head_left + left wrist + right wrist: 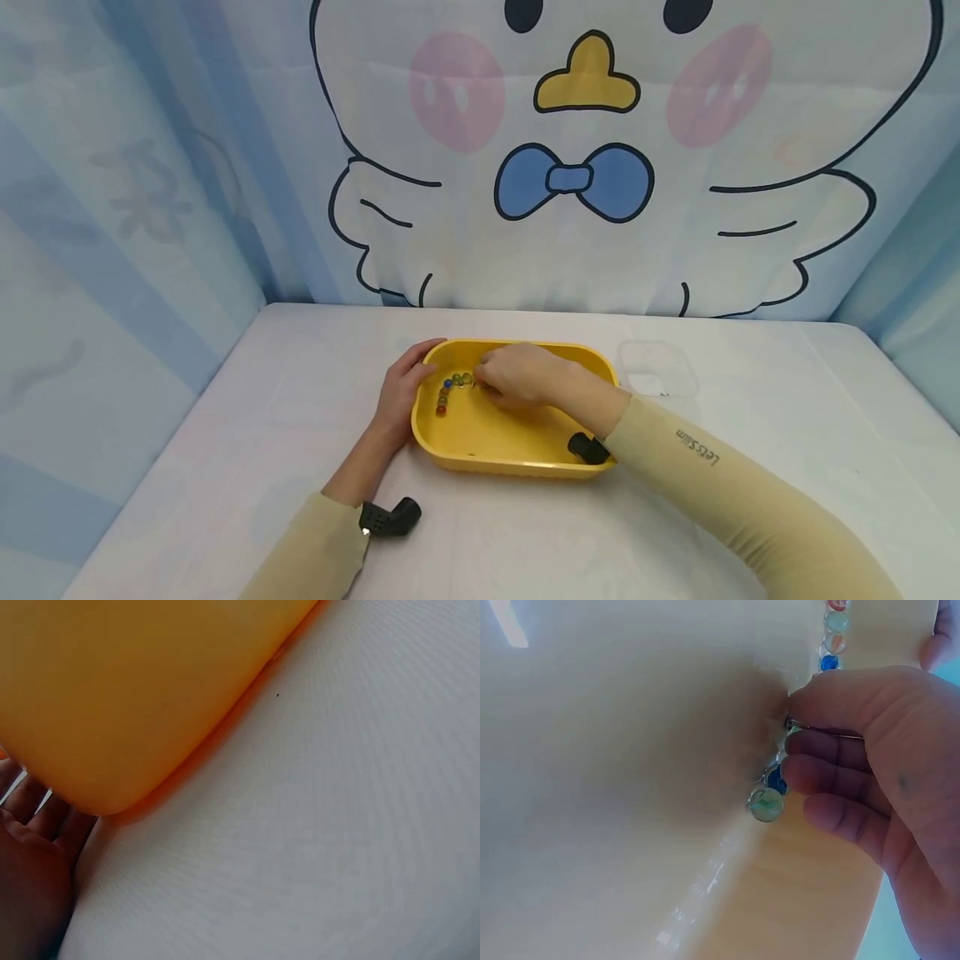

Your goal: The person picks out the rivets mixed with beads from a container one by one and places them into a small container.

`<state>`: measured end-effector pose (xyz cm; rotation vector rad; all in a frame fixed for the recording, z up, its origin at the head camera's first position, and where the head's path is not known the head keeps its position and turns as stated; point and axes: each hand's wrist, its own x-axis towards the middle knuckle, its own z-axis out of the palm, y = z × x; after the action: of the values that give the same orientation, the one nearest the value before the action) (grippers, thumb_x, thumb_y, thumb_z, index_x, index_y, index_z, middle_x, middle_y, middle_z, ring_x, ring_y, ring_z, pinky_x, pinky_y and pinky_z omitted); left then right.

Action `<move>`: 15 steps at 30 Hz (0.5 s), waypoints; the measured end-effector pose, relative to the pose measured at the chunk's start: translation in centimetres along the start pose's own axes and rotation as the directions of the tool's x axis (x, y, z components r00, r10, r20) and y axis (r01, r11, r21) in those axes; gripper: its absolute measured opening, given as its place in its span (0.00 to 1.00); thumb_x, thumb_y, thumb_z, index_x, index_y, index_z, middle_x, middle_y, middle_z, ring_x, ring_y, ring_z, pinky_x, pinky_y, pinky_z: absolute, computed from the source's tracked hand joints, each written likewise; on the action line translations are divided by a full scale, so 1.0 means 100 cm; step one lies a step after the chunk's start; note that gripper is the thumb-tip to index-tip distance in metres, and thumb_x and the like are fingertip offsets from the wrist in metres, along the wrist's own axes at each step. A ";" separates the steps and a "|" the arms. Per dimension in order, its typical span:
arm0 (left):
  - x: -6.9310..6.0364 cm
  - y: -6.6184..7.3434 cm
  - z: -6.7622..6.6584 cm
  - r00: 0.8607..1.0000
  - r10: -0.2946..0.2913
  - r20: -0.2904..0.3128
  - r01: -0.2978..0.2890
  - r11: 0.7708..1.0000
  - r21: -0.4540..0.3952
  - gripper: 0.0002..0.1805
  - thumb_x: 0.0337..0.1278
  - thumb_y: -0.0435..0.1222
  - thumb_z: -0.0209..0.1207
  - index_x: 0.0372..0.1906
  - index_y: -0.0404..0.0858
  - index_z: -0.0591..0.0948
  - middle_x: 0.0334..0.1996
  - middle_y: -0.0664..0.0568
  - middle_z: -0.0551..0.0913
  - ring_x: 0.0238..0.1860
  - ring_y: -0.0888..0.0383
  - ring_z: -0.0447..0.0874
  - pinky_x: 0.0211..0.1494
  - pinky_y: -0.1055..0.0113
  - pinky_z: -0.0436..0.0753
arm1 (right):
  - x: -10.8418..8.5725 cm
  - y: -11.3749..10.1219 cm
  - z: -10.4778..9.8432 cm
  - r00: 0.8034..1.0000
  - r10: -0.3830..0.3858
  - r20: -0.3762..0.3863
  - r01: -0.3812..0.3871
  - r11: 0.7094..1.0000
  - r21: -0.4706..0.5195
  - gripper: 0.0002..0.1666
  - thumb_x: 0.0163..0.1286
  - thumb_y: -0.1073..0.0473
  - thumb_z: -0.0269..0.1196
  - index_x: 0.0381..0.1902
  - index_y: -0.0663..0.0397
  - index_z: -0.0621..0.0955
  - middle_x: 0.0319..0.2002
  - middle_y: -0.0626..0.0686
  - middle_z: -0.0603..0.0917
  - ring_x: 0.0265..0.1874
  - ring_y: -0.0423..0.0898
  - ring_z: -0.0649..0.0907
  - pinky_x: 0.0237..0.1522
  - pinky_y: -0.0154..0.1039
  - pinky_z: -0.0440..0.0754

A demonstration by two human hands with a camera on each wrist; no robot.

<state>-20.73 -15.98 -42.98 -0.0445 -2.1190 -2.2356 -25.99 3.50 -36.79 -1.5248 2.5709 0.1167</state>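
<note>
A yellow plastic tray (517, 442) stands on the table. My left hand (401, 392) grips its left end, thumb over the rim and fingers along the outside wall; the left wrist view shows those fingers (49, 814) against the tray's underside corner. Inside, glass marbles (442, 396) in red, green, blue and clear tones form a bent row along the left and far walls. My right hand (521, 375) reaches into the tray at the far wall. Its curled thumb and fingers close around a greenish marble, mostly hidden. Beside the fingers lie a blue marble (777, 778) and a green-swirled marble (766, 804).
A clear plastic container (658, 367) stands right of the tray. Black wrist cameras sit on the left wrist (392, 517) and the right wrist (587, 448). A white cloth covers the table (510, 542). Behind it hangs a printed curtain (570, 258).
</note>
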 end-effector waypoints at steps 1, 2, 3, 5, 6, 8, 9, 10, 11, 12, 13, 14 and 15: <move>0.000 0.000 0.000 1.000 0.000 0.001 0.000 1.000 -0.001 0.25 0.69 0.32 0.44 0.69 0.35 0.73 0.68 0.44 0.72 0.67 0.49 0.69 0.74 0.56 0.64 | 0.000 0.000 0.000 1.000 -0.002 0.002 0.002 1.000 0.000 0.05 0.74 0.59 0.61 0.40 0.54 0.82 0.31 0.47 0.77 0.30 0.43 0.74 0.37 0.36 0.78; 0.000 -0.001 0.000 1.000 0.001 0.001 -0.001 1.000 -0.001 0.25 0.69 0.32 0.44 0.69 0.35 0.73 0.68 0.44 0.72 0.67 0.49 0.69 0.74 0.56 0.64 | 0.000 0.000 0.001 1.000 -0.003 0.003 0.003 1.000 0.004 0.05 0.74 0.60 0.61 0.39 0.54 0.82 0.30 0.47 0.76 0.30 0.43 0.74 0.37 0.36 0.78; 0.000 -0.001 0.000 1.000 0.000 0.001 0.000 1.000 -0.003 0.25 0.69 0.32 0.44 0.69 0.35 0.73 0.68 0.44 0.72 0.67 0.49 0.69 0.74 0.56 0.64 | 0.000 0.000 0.001 1.000 -0.005 0.003 0.005 1.000 0.012 0.04 0.74 0.60 0.61 0.39 0.54 0.82 0.30 0.47 0.76 0.29 0.43 0.74 0.36 0.36 0.78; 0.000 -0.001 0.000 1.000 0.001 0.000 -0.001 1.000 0.002 0.25 0.69 0.31 0.44 0.68 0.34 0.73 0.68 0.44 0.72 0.67 0.49 0.69 0.74 0.55 0.64 | 0.000 0.000 0.001 1.000 -0.009 0.006 0.009 1.000 0.027 0.04 0.73 0.61 0.61 0.37 0.53 0.81 0.29 0.47 0.76 0.29 0.43 0.74 0.35 0.36 0.77; 0.000 -0.001 0.000 1.000 0.002 -0.001 -0.002 1.000 0.003 0.25 0.69 0.31 0.44 0.68 0.35 0.73 0.68 0.44 0.72 0.67 0.49 0.69 0.74 0.55 0.64 | 0.000 0.000 0.001 1.000 -0.008 0.007 0.008 0.999 0.038 0.04 0.73 0.61 0.61 0.36 0.53 0.81 0.28 0.47 0.75 0.28 0.43 0.74 0.34 0.36 0.76; 0.000 -0.002 0.000 1.000 0.001 -0.002 -0.001 1.000 0.005 0.25 0.69 0.31 0.44 0.68 0.35 0.73 0.68 0.44 0.72 0.66 0.49 0.69 0.73 0.55 0.64 | 0.000 0.000 0.000 1.000 -0.003 0.013 0.002 0.998 0.058 0.04 0.73 0.62 0.61 0.35 0.53 0.81 0.27 0.46 0.75 0.27 0.43 0.74 0.33 0.35 0.75; 0.000 -0.002 0.000 1.000 0.000 -0.002 0.000 1.000 0.006 0.25 0.69 0.31 0.44 0.68 0.35 0.73 0.68 0.44 0.72 0.66 0.49 0.69 0.73 0.55 0.65 | 0.000 0.000 0.000 1.000 -0.001 0.016 0.000 0.998 0.065 0.04 0.73 0.62 0.61 0.35 0.52 0.80 0.27 0.46 0.74 0.27 0.43 0.74 0.33 0.35 0.74; 0.000 -0.002 0.000 1.000 0.000 -0.001 0.000 1.000 0.007 0.25 0.69 0.31 0.44 0.68 0.35 0.73 0.68 0.44 0.72 0.66 0.49 0.69 0.73 0.55 0.64 | 0.000 0.000 -0.001 1.000 0.001 0.019 -0.002 0.998 0.070 0.05 0.73 0.62 0.61 0.34 0.52 0.80 0.26 0.46 0.74 0.27 0.43 0.74 0.33 0.35 0.74; 0.001 -0.002 -0.001 1.000 0.000 -0.003 0.000 1.000 0.007 0.25 0.69 0.31 0.44 0.68 0.35 0.73 0.68 0.45 0.72 0.66 0.49 0.70 0.73 0.56 0.65 | 0.000 0.000 -0.001 1.000 0.003 0.022 -0.005 0.997 0.072 0.05 0.73 0.62 0.61 0.34 0.52 0.80 0.26 0.46 0.74 0.26 0.43 0.74 0.32 0.34 0.74; 0.001 -0.001 -0.001 1.000 0.001 -0.003 -0.001 1.000 0.008 0.25 0.69 0.31 0.44 0.68 0.35 0.73 0.68 0.45 0.72 0.66 0.49 0.70 0.73 0.56 0.65 | 0.000 0.000 -0.001 1.000 0.005 0.024 -0.007 0.997 0.074 0.06 0.72 0.62 0.62 0.33 0.52 0.80 0.25 0.46 0.74 0.26 0.42 0.74 0.32 0.34 0.74; 0.000 -0.001 -0.001 1.000 -0.001 -0.003 0.001 1.000 0.010 0.25 0.69 0.31 0.44 0.68 0.35 0.73 0.68 0.45 0.72 0.66 0.49 0.70 0.73 0.56 0.65 | 0.000 0.000 -0.001 1.000 0.007 0.027 -0.009 0.997 0.075 0.06 0.72 0.63 0.62 0.33 0.51 0.80 0.25 0.46 0.74 0.26 0.42 0.74 0.32 0.34 0.74; 0.000 -0.001 0.000 1.000 -0.002 -0.006 0.002 1.000 0.013 0.25 0.69 0.32 0.44 0.68 0.35 0.73 0.68 0.45 0.72 0.66 0.49 0.70 0.73 0.56 0.65 | 0.000 0.000 -0.001 1.000 0.007 0.027 -0.010 0.997 0.079 0.06 0.72 0.63 0.62 0.32 0.51 0.80 0.25 0.46 0.74 0.25 0.42 0.73 0.31 0.34 0.73; -0.001 0.000 0.000 1.000 -0.002 -0.008 0.002 1.000 0.013 0.25 0.69 0.32 0.45 0.68 0.35 0.73 0.68 0.45 0.73 0.66 0.49 0.70 0.73 0.56 0.65 | 0.000 0.000 -0.001 1.000 0.005 0.026 -0.007 0.997 0.081 0.07 0.72 0.63 0.62 0.31 0.51 0.79 0.25 0.46 0.74 0.25 0.42 0.73 0.31 0.34 0.73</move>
<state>-20.68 -16.01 -43.02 -0.0330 -2.1310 -2.2189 -25.98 3.52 -36.70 -1.4775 2.5272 0.0321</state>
